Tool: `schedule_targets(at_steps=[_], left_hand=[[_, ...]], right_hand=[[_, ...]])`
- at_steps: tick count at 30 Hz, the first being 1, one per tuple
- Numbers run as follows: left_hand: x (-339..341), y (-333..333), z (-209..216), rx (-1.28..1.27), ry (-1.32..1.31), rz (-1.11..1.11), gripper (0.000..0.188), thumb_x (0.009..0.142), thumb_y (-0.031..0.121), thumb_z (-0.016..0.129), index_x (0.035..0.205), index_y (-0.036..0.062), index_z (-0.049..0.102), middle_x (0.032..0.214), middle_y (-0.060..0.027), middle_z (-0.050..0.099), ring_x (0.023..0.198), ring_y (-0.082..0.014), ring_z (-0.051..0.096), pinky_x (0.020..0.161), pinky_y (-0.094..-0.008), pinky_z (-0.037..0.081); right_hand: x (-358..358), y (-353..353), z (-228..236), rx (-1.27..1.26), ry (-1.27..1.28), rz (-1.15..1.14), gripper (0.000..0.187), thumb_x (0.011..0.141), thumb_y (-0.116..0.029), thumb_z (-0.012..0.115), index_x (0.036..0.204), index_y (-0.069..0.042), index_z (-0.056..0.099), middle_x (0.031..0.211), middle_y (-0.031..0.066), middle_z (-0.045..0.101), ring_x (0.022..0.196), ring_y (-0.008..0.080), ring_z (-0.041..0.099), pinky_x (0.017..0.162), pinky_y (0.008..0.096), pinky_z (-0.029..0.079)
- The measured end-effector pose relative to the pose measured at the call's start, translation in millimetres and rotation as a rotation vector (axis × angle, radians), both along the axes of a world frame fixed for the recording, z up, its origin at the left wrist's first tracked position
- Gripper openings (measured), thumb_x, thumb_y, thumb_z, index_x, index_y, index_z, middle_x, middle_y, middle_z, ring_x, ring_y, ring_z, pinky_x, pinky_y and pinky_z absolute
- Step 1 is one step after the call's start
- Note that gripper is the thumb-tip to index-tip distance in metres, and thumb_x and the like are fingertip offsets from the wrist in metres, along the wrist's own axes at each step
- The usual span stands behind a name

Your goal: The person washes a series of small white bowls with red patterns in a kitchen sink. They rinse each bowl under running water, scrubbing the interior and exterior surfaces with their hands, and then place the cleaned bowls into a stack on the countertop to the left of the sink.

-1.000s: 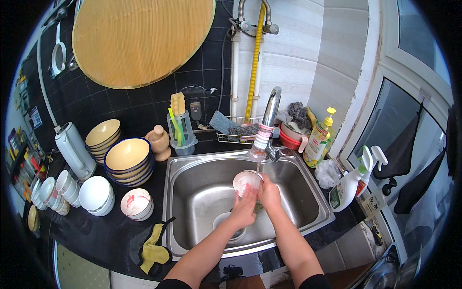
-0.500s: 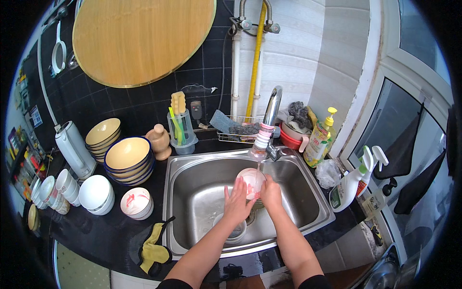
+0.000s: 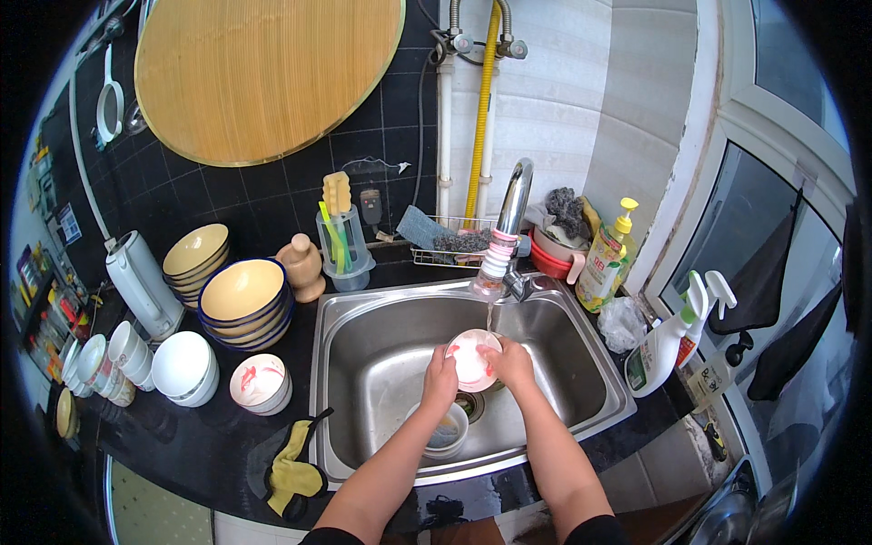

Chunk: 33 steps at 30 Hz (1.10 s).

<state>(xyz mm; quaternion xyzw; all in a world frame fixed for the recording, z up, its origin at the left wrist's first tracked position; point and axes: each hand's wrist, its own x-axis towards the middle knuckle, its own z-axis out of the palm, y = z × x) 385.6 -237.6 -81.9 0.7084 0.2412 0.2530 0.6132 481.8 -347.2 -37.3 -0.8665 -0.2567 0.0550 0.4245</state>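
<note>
Between my two hands is a small white bowl [image 3: 471, 361] with a red pattern, its inside facing up toward me. My left hand [image 3: 441, 380] grips the left rim, and my right hand [image 3: 512, 363] grips the right rim. A thin stream of water drops from the faucet [image 3: 516, 200] just above the bowl. Below, in the steel sink [image 3: 363, 341], another white bowl [image 3: 459, 425] sits near my left forearm, with something in it that I cannot make out. The drain [image 3: 470, 405] shows partly beneath my hands.
Left of the sink stand white bowls [image 3: 184, 363], a red-patterned bowl stack [image 3: 261, 386], blue-rimmed yellow bowls [image 3: 243, 295] and a yellow-black glove-like cloth [image 3: 295, 468]. On the right are a dish soap bottle [image 3: 601, 268] and a spray bottle [image 3: 656, 354]. A wire rack [image 3: 450, 257] is behind the faucet.
The bowl has come down a little and turned so its inside faces up. My left hand, spread flat against it before, now grips its rim.
</note>
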Motion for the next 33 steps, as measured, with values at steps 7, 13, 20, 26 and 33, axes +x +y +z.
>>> schedule_targets(at_steps=[7,13,20,26,33], left_hand=[[3.8,-26.7,7.3,-0.143,-0.288,0.003,0.06,0.075,0.003,0.043,0.128,0.001,0.015,0.11,-0.0195,0.042,0.083,-0.0238,0.056,0.046,-0.027,0.048],[-3.1,-6.7,4.4,-0.435,0.004,-0.094,0.047,0.078,0.021,0.047,0.117,0.0016,0.029,0.083,-0.0159,0.053,0.05,-0.0157,0.053,0.036,-0.026,0.045],[-7.5,-15.3,28.8,-0.527,0.097,-0.119,0.06,0.077,0.038,0.058,0.12,0.0037,0.034,0.089,-0.0125,0.052,0.053,-0.0127,0.053,0.037,-0.0242,0.043],[1.8,-2.4,-9.7,0.11,-0.173,-0.098,0.056,0.075,0.018,0.053,0.126,0.0063,0.034,0.106,-0.0181,0.049,0.089,-0.0263,0.055,0.075,-0.0342,0.046],[-14.7,-26.5,40.0,0.462,-0.242,-0.112,0.06,0.073,0.01,0.057,0.127,0.0046,0.032,0.125,-0.0188,0.036,0.112,-0.0328,0.04,0.09,-0.0366,0.038]], right_hand=[[11.0,1.5,-22.0,0.152,0.426,0.146,0.031,0.077,-0.019,0.059,0.102,-0.001,0.057,0.071,0.0094,0.062,0.058,0.0154,0.058,0.047,0.0283,0.046],[19.7,-3.6,-28.9,0.122,0.007,0.148,0.03,0.078,-0.021,0.054,0.101,-0.001,0.057,0.07,0.0129,0.062,0.047,0.0137,0.057,0.038,0.0254,0.043],[30.7,-18.2,-22.8,-0.056,0.826,0.269,0.025,0.078,-0.021,0.053,0.086,0.002,0.059,0.067,0.0099,0.062,0.047,0.0113,0.057,0.042,0.0222,0.046],[22.1,-14.9,-14.7,-0.096,0.789,0.278,0.033,0.079,-0.031,0.057,0.088,0.0,0.059,0.068,0.0084,0.061,0.049,0.0124,0.058,0.044,0.0225,0.049],[24.0,-15.6,-15.1,0.305,0.687,0.193,0.037,0.082,-0.03,0.056,0.101,0.002,0.054,0.082,0.0112,0.061,0.06,0.0171,0.061,0.048,0.0271,0.053]])
